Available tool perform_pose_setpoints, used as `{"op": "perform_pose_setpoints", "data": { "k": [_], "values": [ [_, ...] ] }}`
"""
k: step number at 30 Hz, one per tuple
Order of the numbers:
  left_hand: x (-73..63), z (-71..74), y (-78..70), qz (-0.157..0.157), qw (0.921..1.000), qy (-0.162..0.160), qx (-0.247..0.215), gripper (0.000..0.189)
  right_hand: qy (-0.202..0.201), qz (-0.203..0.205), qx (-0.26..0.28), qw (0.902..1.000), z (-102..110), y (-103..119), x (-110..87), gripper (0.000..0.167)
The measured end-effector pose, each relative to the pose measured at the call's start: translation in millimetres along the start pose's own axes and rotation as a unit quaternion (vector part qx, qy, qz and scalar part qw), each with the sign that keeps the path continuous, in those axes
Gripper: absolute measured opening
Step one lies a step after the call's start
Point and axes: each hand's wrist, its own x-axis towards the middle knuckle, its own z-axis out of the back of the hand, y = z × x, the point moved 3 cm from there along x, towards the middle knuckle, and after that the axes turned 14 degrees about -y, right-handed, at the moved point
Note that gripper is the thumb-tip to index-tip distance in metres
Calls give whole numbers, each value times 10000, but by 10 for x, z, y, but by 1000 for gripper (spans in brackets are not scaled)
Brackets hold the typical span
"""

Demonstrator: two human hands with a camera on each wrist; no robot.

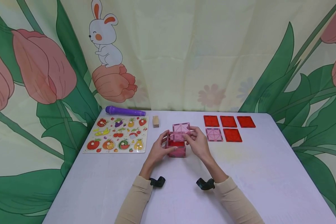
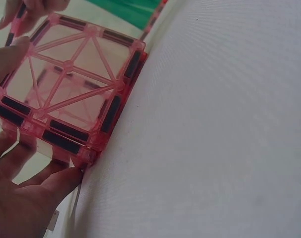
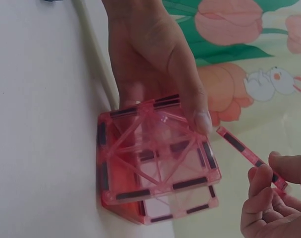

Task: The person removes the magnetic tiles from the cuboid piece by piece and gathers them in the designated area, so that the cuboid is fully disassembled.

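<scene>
A small open-topped box (image 1: 177,152) of pink see-through magnetic tiles stands on the table, with red showing inside. My left hand (image 1: 158,150) grips it from the left. In the right wrist view the thumb of that left hand (image 3: 158,59) lies at the top edge of the box (image 3: 160,186). My right hand (image 1: 197,143) pinches a loose pink magnetic tile (image 1: 181,127) above the far side of the box. Seen edge-on in the right wrist view, this tile (image 3: 237,142) is apart from the box, between the thumb and fingers of my right hand (image 3: 274,206).
Right of the hands, several flat red tiles (image 1: 233,135) lie in two rows with one pink tile (image 1: 214,134). To the left are a fruit puzzle board (image 1: 116,135), a purple microphone-shaped toy (image 1: 125,111) and a small wooden block (image 1: 156,121). A printed curtain (image 1: 168,56) hangs behind the table.
</scene>
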Motion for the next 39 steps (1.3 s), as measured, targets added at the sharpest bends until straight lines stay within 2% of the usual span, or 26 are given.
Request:
{"op": "perform_pose_setpoints", "data": {
  "k": [19,27,39],
  "values": [
    [6,1,10,141,9999,-11,-38,97,-343,-184,-424,9983,393,-112,87,51],
    [10,-11,32,131,9999,-23,10,92,-640,-371,-707,9947,618,-210,129,50],
    [17,-13,31,140,9999,-10,-10,90,-1226,-746,-646,9875,915,-342,157,53]
  ]
}}
